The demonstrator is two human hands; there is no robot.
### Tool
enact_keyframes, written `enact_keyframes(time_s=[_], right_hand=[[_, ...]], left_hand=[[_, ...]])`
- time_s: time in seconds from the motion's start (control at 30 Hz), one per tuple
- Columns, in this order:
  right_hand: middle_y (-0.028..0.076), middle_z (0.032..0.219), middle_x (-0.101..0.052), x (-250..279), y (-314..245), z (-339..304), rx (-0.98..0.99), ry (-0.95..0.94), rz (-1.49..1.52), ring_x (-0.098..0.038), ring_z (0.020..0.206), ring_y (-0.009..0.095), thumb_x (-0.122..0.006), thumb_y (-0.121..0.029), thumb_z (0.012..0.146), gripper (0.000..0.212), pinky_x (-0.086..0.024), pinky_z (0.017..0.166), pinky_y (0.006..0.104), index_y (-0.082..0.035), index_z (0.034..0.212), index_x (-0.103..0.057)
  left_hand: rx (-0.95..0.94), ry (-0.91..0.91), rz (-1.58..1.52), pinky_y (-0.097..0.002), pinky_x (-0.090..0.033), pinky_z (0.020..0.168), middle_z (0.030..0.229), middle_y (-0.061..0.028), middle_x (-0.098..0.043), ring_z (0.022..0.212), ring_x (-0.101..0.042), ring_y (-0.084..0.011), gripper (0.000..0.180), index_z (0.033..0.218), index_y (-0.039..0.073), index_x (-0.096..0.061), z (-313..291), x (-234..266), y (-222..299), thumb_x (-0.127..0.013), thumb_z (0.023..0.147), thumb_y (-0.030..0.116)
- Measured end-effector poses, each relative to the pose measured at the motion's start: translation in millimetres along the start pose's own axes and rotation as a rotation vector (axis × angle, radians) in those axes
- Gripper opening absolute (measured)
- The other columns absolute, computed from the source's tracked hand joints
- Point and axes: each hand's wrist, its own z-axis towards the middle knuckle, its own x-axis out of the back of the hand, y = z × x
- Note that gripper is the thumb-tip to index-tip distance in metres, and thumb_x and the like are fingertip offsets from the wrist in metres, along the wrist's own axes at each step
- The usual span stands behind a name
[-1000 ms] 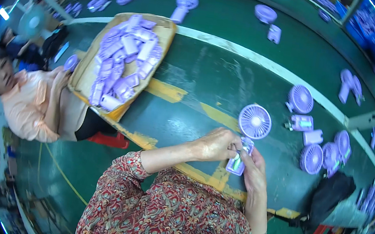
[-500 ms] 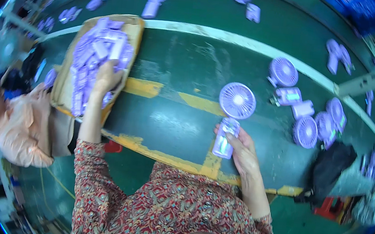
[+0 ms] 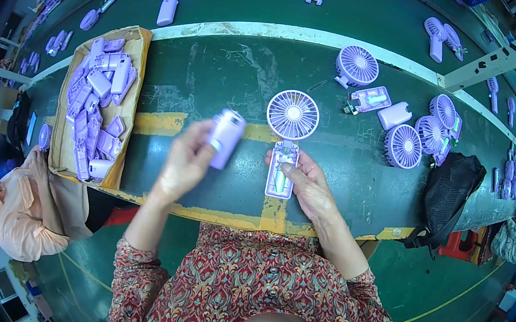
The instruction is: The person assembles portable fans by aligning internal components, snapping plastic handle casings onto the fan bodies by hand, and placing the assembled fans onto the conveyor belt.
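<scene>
My right hand (image 3: 310, 187) grips the handle of a purple handheld fan (image 3: 292, 115). Its round grille points away from me, and the open handle shows a cylindrical battery, wiring and a small display. Closed round a purple handle cover (image 3: 227, 137), my left hand (image 3: 185, 160) is held just left of the fan, slightly blurred. The cover is apart from the fan handle. Further left, a shallow cardboard box (image 3: 138, 77) holds many loose purple covers (image 3: 98, 83).
Several purple fan heads (image 3: 403, 146) and open handle parts (image 3: 368, 100) lie on the green table to the right. A black mesh bag (image 3: 454, 190) rests at the right edge. A white strip (image 3: 266, 31) crosses the table. A co-worker (image 3: 30, 205) sits at left.
My left hand has come out of the box and moved right, now carrying a handle cover toward the fan. The right hand still holds the fan. The whole view has shifted.
</scene>
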Motion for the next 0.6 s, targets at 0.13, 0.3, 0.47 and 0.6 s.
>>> enact_keyframes(time_s=[0.13,0.3,0.47,0.6], right_hand=[[0.014,0.118,-0.056,-3,6,1,0.015,-0.023,-0.009,-0.054,0.111,0.02,-0.049,-0.007,0.092,0.036,-0.043,0.096,0.0316,0.001,0.126,-0.043],[0.013,0.118,-0.056,-2,5,2,0.018,-0.011,0.003,-0.054,0.11,0.019,-0.048,-0.006,0.091,0.035,-0.042,0.096,0.0311,0.001,0.126,-0.043],[0.01,0.115,-0.057,-3,7,1,0.016,0.018,0.015,-0.055,0.105,0.015,-0.048,-0.005,0.091,0.034,-0.043,0.093,0.0294,0.0,0.125,-0.044],[0.005,0.109,-0.057,-9,8,-1,0.038,0.038,-0.005,-0.054,0.098,0.011,-0.047,-0.004,0.092,0.035,-0.044,0.087,0.0259,-0.002,0.126,-0.043]], left_hand=[[-0.226,0.033,0.549,-0.0377,-0.047,0.082,0.104,-0.0177,-0.057,0.093,-0.057,-0.0312,0.047,0.121,-0.004,-0.045,-8,-27,-1,-0.063,0.079,0.007],[-0.258,0.067,0.893,-0.0425,-0.044,0.084,0.102,-0.0193,-0.054,0.096,-0.052,-0.0346,0.05,0.111,-0.004,-0.052,-11,-36,2,-0.071,0.069,0.016],[-0.032,0.01,0.721,-0.0433,-0.048,0.077,0.092,-0.0216,-0.061,0.086,-0.06,-0.0362,0.05,0.108,-0.006,-0.051,-13,-41,26,-0.068,0.071,0.023],[-0.067,-0.032,0.475,-0.043,-0.053,0.07,0.088,-0.0261,-0.064,0.078,-0.065,-0.0375,0.054,0.115,-0.007,-0.048,-28,-61,31,-0.065,0.075,0.025]])
